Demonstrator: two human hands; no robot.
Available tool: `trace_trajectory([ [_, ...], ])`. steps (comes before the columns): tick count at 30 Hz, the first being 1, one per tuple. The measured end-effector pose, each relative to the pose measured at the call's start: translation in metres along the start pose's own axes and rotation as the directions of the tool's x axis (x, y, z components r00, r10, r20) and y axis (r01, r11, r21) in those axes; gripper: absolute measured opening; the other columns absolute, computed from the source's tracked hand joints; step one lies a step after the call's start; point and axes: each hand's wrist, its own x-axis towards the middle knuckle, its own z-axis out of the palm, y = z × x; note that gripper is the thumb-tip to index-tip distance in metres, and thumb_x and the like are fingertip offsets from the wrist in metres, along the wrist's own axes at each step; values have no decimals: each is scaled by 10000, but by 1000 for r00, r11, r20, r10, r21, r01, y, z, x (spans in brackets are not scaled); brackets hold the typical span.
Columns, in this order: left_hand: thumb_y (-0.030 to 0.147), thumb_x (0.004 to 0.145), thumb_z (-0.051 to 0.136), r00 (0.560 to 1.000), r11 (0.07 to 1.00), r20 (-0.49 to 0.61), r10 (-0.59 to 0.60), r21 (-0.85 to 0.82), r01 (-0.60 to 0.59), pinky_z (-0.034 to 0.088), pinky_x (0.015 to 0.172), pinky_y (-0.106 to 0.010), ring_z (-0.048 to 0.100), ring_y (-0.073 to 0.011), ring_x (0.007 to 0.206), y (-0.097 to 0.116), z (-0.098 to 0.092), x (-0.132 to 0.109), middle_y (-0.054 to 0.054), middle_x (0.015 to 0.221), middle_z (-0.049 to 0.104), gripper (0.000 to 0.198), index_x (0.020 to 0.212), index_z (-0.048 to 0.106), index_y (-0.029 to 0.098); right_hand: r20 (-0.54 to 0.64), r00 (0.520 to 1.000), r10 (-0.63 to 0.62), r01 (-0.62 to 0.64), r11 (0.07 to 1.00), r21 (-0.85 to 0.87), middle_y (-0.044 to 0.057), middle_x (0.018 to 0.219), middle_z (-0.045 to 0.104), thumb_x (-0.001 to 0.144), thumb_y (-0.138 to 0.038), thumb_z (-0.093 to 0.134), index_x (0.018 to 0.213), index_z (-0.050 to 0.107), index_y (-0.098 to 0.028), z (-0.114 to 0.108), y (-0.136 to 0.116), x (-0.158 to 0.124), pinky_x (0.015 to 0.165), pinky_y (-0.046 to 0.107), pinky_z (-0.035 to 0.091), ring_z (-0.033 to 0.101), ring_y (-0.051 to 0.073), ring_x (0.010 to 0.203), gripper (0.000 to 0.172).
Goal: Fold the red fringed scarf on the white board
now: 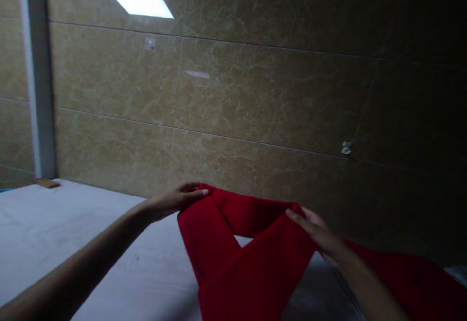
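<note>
A band of red cloth [251,282] hangs in a loop, its two front ends crossing low in the middle of the view. My left hand [182,198] pinches the loop's upper left corner, thumb on top. At the upper right corner, my right hand [314,228] grips the same cloth with its thumb in front and its fingers behind. Between the hands the back of the loop is stretched fairly straight, and a small gap shows the white surface through it. The cloth's lower end runs out of view.
Beneath the hands lies a white table [109,253]. More red fabric [412,277] is at the right, behind my right forearm. A small brown piece [48,183] sits at the table's far left edge. Beyond stands a tan tiled wall [233,92] with a grey post [40,78].
</note>
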Motion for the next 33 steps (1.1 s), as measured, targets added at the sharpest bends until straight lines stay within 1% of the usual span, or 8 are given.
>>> trace_trajectory([
  [6,604,869,597,981,814,-194,-14,568,124,430,1105,-532,576,-378,1271,-136,16,49,-205,1315,665,605,1255,668,144,-108,991,-82,23,888,-459,201,1327,646,781,-589,641,1180,683,-155,17,144,52,1169,534,372,555,357,1304,591],
  [9,529,988,445,999,681,-32,3,732,21,188,1241,-571,317,-341,1503,-162,38,48,-151,1586,436,562,1428,571,203,-33,997,-64,33,813,-581,161,1528,488,891,-514,526,1374,600,-156,30,172,40,1247,493,243,406,293,1449,606],
  [12,556,1027,361,981,546,129,-143,837,-30,73,1224,-661,122,-347,1560,-173,49,49,-114,1675,227,620,1570,387,259,135,991,26,92,605,-791,102,1637,306,998,-486,394,1513,462,-188,39,179,34,1259,571,142,222,276,1535,599],
  [16,532,1040,345,965,460,127,-230,888,-7,72,1208,-682,82,-353,1558,-175,41,65,-125,1678,181,619,1600,309,269,171,982,80,119,439,-890,79,1662,227,1049,-438,330,1570,343,-184,42,178,55,1254,610,77,137,266,1554,580],
  [20,507,1033,399,976,460,91,-197,888,11,95,1212,-679,102,-369,1555,-160,42,74,-149,1665,248,599,1566,394,232,73,997,-27,77,505,-860,147,1571,433,1015,-352,428,1437,533,-160,50,160,55,1222,598,213,343,319,1479,475],
  [23,366,1036,418,992,563,125,-4,820,-101,187,1248,-577,217,-304,1547,-144,67,67,-107,1621,390,480,1492,505,245,81,983,-162,168,652,-739,101,1115,703,1024,-348,389,1007,692,-218,62,145,18,944,387,485,645,249,1066,329],
  [28,321,1039,396,943,731,324,72,626,-271,210,1252,-587,283,-287,1526,-135,124,52,-40,1595,444,454,1475,520,292,181,982,-55,179,584,-792,16,995,685,807,-337,715,918,679,-279,88,159,-37,816,337,449,638,238,915,131],
  [33,332,1031,394,950,759,308,46,608,-233,223,1251,-582,348,-279,1499,-156,140,50,-73,1575,471,456,1462,529,267,83,996,-22,81,574,-815,31,993,703,732,-252,722,871,703,-302,95,183,-49,806,354,482,666,264,936,148],
])
